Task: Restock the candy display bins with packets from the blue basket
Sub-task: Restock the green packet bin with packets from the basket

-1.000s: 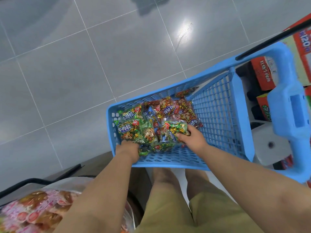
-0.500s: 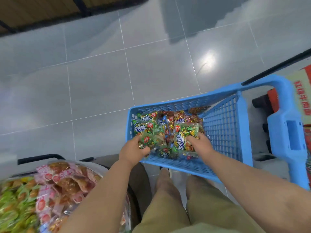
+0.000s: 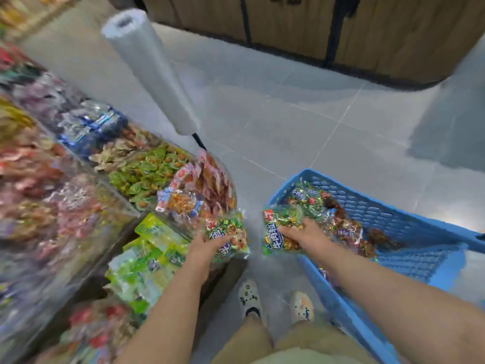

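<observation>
Gripping one bundle of shiny green candy packets apiece, we have both hands full. Our left hand (image 3: 207, 245) has its fingers curled round the left bundle (image 3: 231, 236), knuckles up, and the packets fan out past the fingertips. Our right hand (image 3: 304, 233) holds the right bundle (image 3: 279, 232) the same way, fingers bent over its top. We cannot tell how many packets are in either bundle, since the wrappers blur together.

The left bundle hangs just beside the rounded front of the candy display bins (image 3: 147, 174), by the clear wall that holds pink and red sweets. We cannot say whether it touches that wall. The right bundle is at the near-left corner of the blue basket (image 3: 393, 214), partly out past its rim. The two bundles are near each other, with a strip of grey floor (image 3: 288, 122) between them.

We count two hands, two bundles and one basket. Loose packets (image 3: 343, 227) of the same kind lie inside the basket, too jumbled to number. The bins show several compartments of green, blue, brown and pink sweets. One roll of clear bags (image 3: 149, 72) sits on a dark rod beside the bins. Two pale shoes (image 3: 249, 298) show below, and wooden cabinets (image 3: 288, 22) run along the far side.
</observation>
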The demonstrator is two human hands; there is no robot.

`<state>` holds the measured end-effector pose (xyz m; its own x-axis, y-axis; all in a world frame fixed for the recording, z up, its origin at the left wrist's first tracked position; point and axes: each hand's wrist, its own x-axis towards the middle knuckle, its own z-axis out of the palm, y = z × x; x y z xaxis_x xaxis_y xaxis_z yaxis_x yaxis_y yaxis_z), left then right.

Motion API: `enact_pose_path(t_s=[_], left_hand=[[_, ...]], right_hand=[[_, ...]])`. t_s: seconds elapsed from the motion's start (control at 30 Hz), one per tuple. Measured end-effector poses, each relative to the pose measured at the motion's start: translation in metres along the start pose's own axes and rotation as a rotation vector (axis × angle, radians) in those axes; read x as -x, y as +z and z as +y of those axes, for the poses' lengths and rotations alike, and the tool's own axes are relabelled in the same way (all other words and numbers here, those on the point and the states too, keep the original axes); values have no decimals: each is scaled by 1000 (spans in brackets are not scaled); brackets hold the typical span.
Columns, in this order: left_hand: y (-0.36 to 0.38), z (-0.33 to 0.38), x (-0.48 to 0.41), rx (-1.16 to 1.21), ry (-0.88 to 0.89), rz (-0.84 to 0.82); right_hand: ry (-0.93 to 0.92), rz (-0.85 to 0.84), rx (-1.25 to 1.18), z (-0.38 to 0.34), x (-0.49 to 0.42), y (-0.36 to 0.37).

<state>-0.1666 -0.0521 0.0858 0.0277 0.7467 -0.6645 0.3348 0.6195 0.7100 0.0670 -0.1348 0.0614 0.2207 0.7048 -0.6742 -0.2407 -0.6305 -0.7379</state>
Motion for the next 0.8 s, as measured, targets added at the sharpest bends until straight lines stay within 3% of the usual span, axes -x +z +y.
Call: enact_pose_path(t_s=[0.2, 0.4, 0.5, 0.6, 0.8], left_hand=[[-129, -44, 63, 180, 56, 304], [-263, -89, 134, 383, 127, 491], [-330, -117, 170, 416, 168, 497], [-399, -147, 193, 258, 151, 462], [-491, -170, 211, 203, 163, 447]], right_hand=[[-123, -368, 127, -23, 23, 116], [-234, -474, 383, -21, 61, 264], [-149, -541, 333, -15, 88, 342], [-69, -612, 231, -8, 112, 412], [-63, -679, 126, -4, 143, 500]])
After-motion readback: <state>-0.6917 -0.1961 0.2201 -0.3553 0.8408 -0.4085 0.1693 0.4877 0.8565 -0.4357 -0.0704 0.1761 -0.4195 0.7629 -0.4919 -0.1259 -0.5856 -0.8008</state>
